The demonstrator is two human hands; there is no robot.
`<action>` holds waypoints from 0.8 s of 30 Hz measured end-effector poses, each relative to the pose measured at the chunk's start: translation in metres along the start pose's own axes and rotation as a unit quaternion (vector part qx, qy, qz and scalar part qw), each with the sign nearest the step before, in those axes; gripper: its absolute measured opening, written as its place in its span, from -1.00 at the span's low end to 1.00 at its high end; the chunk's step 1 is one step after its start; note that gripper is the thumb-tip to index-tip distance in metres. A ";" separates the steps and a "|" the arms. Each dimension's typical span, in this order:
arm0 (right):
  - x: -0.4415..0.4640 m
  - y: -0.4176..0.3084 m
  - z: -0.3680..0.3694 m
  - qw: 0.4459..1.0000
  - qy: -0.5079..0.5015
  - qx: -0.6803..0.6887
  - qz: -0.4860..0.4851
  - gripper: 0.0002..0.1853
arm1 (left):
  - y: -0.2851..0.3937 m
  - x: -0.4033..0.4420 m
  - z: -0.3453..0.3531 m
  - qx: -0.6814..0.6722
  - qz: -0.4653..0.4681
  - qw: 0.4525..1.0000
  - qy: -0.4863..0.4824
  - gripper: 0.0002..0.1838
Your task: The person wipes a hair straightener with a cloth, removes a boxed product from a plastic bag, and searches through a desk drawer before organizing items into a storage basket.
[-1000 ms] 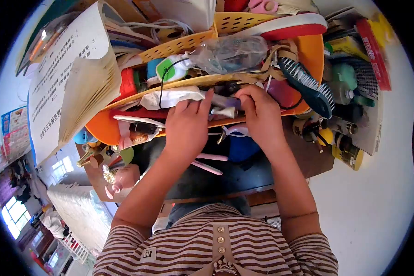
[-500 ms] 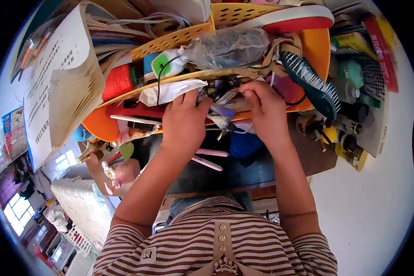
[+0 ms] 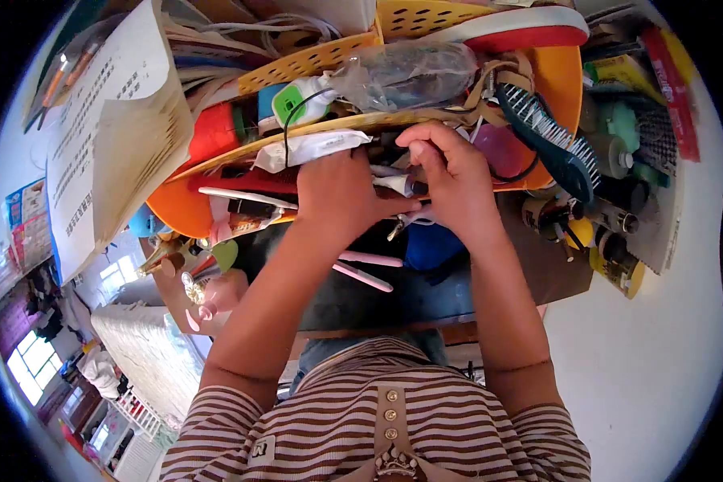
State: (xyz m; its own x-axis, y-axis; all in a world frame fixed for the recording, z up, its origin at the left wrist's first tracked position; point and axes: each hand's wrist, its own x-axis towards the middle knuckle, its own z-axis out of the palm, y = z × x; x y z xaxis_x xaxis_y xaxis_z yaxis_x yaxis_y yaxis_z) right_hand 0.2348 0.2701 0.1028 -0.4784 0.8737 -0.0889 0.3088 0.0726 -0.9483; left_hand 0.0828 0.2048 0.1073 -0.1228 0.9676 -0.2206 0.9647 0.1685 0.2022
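At far left, printed pages (image 3: 96, 153) standing tilted beside the left end of an orange bin (image 3: 171, 213). Next along, a red roll (image 3: 211, 146) in the back compartment, then a white packet (image 3: 317, 149) lying tilted along the divider, with a black cord (image 3: 287, 132) looping down over it. Just below the packet, the left hand (image 3: 339, 189), reaching into the front compartment, fingertips hidden, thumb spread rightward; cannot tell whether gripping anything. Nearer the body, pink sticks (image 3: 368, 275) on the dark worktop (image 3: 377, 309). In the front compartment between the two hands, a small white tube (image 3: 394, 184), dark cap toward the right. Slightly apart from the left, the right hand (image 3: 458, 173), index finger and thumb bent close together; cannot tell whether pinching anything. Farther right, a hairbrush (image 3: 548, 149) tilted over the bin's right end.

Judging from posture, apparently picking among crowded small things in the front compartment. Next move likely calling for a narrow fingertip grip, clear of cord and packet.
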 end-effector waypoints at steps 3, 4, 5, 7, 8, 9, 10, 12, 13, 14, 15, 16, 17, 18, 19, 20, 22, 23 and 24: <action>0.003 0.006 0.001 1.000 0.004 -0.013 0.001 -0.87 | 0.001 0.009 -0.009 -0.006 -0.019 0.991 -0.136 0.06; 0.003 0.007 0.002 1.000 0.018 -0.019 -0.010 -0.87 | 0.000 0.008 -0.002 -0.017 -0.016 0.993 -0.119 0.02; 0.003 0.007 0.003 1.000 0.019 -0.017 -0.010 -0.87 | -0.001 0.008 0.001 -0.027 -0.011 0.994 -0.102 -0.03; 0.002 0.006 0.002 1.000 0.009 -0.003 0.007 -0.88 | 0.001 0.010 -0.002 -0.040 -0.011 0.990 -0.131 -0.01; 0.001 0.007 0.002 1.000 0.010 -0.004 0.007 -0.88 | 0.002 0.010 -0.002 -0.054 -0.010 0.986 -0.160 0.01; 0.000 0.008 0.002 1.000 0.010 -0.012 0.012 -0.88 | 0.001 0.010 -0.002 -0.054 -0.009 0.985 -0.161 0.01; -0.001 0.009 0.001 1.000 0.009 -0.020 0.017 -0.88 | -0.001 0.008 0.000 -0.057 0.000 0.985 -0.163 -0.02; -0.004 0.009 0.001 1.000 0.014 -0.017 0.012 -0.88 | -0.005 0.004 0.006 -0.060 0.009 0.984 -0.166 -0.04; -0.004 0.009 0.000 1.000 0.017 -0.013 0.007 -0.88 | -0.008 -0.001 0.014 -0.061 0.036 0.993 -0.095 -0.09; -0.005 0.009 -0.001 1.000 0.017 -0.014 0.008 -0.88 | -0.010 -0.004 0.018 -0.062 0.062 0.996 -0.022 -0.13; -0.004 0.009 -0.003 0.999 0.023 -0.021 -0.008 -0.88 | -0.011 -0.006 0.015 -0.063 0.063 0.996 -0.023 -0.13; -0.004 0.010 -0.004 0.999 0.029 -0.029 -0.023 -0.88 | -0.011 -0.007 0.010 -0.078 0.051 0.994 -0.051 -0.20; -0.005 0.010 -0.005 0.999 0.030 -0.030 -0.020 -0.88 | -0.012 -0.009 0.007 -0.092 0.041 0.992 -0.080 -0.26; -0.005 0.011 -0.006 0.999 0.028 -0.023 -0.017 -0.88 | -0.013 -0.012 0.007 -0.092 0.042 0.992 -0.081 -0.26; -0.004 0.011 -0.006 0.999 0.026 -0.016 -0.014 -0.87 | -0.015 -0.016 0.006 -0.064 0.067 0.995 -0.039 -0.28; -0.004 0.011 -0.006 0.999 0.026 -0.015 -0.012 -0.87 | -0.017 -0.018 0.006 -0.036 0.090 0.995 0.003 -0.29; -0.003 0.008 -0.005 1.000 0.022 -0.015 -0.004 -0.87 | -0.017 -0.020 0.007 -0.032 0.091 0.995 0.002 -0.30; -0.002 0.008 -0.004 1.000 0.022 -0.015 -0.003 -0.87 | -0.018 -0.021 0.007 -0.027 0.092 0.995 0.003 -0.30; -0.001 0.008 -0.004 1.000 0.020 -0.010 -0.021 -0.87 | -0.019 -0.022 0.009 -0.027 0.092 0.995 0.003 -0.30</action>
State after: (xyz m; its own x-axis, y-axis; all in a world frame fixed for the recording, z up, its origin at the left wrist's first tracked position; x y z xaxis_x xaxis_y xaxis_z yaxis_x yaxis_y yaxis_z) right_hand 0.2409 0.2714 0.0963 -0.4570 0.8887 -0.0369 0.3057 0.1180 -0.9448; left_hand 0.0697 0.1790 0.0999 0.0542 0.9841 -0.1694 0.9569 -0.0027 0.2904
